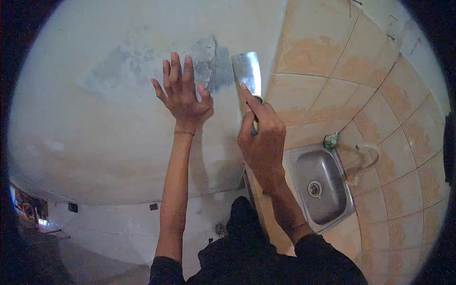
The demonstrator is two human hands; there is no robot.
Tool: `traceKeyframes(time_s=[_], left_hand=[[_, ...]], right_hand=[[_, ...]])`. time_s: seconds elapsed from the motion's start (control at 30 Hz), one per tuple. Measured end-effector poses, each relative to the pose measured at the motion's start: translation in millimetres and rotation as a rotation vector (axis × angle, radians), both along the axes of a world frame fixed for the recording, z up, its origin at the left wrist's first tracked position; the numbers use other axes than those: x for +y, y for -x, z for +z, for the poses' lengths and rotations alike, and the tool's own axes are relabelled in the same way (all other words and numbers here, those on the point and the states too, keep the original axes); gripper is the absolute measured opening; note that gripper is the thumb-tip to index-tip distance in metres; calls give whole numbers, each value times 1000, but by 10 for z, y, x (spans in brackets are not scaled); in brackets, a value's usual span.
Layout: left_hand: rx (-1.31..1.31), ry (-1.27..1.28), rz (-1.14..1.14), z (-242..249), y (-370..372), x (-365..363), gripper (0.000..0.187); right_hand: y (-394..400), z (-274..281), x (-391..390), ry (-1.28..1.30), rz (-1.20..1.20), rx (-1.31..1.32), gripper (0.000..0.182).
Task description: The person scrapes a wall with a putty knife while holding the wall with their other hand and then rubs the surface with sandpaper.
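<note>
My left hand [183, 97] lies flat on the pale wall [118, 137] with its fingers spread, over the left part of a rough grey patch [222, 69]. My right hand [263, 133] is closed round the yellow and black handle of a metal scraper [249, 73]. Its forefinger stretches along the tool towards the blade. The wide shiny blade points up, just right of the grey patch and near the edge of the tiles. Whether the blade touches the wall, I cannot tell.
A steel sink [323, 190] is set in the counter at the lower right, with a green packet [331, 141] at its top corner and a tap [370, 159] beside it. Beige tiles [396, 156] cover the right wall. Pale floor [118, 225] shows at the lower left.
</note>
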State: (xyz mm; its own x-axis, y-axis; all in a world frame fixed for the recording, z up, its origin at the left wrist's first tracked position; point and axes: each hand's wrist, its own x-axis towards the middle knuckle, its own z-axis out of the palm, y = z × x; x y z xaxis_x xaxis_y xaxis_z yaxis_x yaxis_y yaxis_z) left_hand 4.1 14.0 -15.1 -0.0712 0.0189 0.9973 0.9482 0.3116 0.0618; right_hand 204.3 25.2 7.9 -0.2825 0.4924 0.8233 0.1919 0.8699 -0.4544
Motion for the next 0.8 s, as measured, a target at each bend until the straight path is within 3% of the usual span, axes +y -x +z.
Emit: traceKeyframes(time_s=[0.8], left_hand=[[-3, 9, 23, 16, -5, -9, 65]], right_hand=[[109, -72, 103, 50, 102, 95, 43]])
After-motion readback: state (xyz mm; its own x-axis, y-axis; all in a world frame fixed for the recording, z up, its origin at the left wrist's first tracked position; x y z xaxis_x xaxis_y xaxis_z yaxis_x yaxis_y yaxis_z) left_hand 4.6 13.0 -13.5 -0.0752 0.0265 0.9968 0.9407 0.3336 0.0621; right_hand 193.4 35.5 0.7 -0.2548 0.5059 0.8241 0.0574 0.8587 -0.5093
